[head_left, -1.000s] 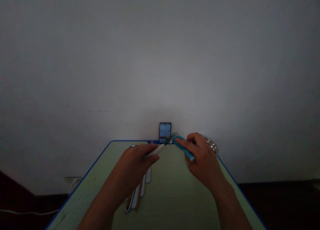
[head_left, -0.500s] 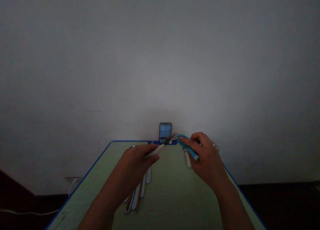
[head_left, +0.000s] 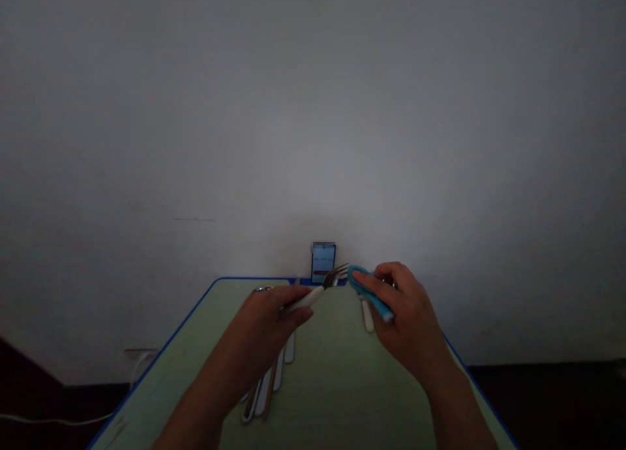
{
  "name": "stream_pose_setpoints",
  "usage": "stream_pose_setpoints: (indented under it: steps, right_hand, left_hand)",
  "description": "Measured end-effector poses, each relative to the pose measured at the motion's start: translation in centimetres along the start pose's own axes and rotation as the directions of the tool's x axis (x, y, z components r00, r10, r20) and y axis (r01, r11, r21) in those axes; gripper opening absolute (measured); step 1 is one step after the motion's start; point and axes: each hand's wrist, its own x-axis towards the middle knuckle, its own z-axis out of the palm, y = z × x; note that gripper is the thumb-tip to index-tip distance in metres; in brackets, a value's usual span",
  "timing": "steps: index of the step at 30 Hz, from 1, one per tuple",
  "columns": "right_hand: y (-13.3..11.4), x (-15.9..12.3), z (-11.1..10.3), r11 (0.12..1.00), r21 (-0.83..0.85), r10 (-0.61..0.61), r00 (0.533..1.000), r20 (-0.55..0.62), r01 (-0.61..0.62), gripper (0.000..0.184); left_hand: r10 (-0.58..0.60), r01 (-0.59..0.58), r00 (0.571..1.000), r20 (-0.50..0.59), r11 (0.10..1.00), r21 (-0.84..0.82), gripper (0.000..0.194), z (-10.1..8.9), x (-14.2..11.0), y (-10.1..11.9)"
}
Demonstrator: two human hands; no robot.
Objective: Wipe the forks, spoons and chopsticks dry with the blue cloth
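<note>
While the left hand (head_left: 267, 316) pinches the fork (head_left: 313, 297) by its white handle above the tabletop (head_left: 342, 385), its long axis slants away rightward; the tines end just beside the blue cloth (head_left: 375, 302) pinched in the right hand (head_left: 413, 323)'s fingers, contact unclear.

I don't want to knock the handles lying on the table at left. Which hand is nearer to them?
Left. The left hand, holding the fork, partly hides the handles; the right hand, with the cloth, is well off to their right.
</note>
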Motion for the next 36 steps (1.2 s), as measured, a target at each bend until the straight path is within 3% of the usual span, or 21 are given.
stream_pose_setpoints:
  steps: [5, 14, 36]
  right_hand:
    - [-0.67, 0.33, -0.18, 0.998, 0.054, -0.050, 0.994, 0.098, 0.045, 0.053]
    - [-0.88, 0.33, -0.06, 0.995, 0.085, -0.062, 0.983, 0.171, 0.048, 0.055]
    - [-1.03, 0.50, 0.07, 0.998, 0.067, -0.024, 0.988, 0.152, 0.014, 0.055]
  left_hand:
    - [0.003, -0.002, 1.000, 0.010, 1.000, -0.012, 0.028, 0.18, 0.38, 0.64]
    - [0.017, -0.017, 1.000, 0.003, 1.000, 0.007, 0.032, 0.45, 0.48, 0.89]
    - [0.044, -0.044, 0.999, 0.000, 0.999, 0.030, 0.032, 0.72, 0.43, 0.58]
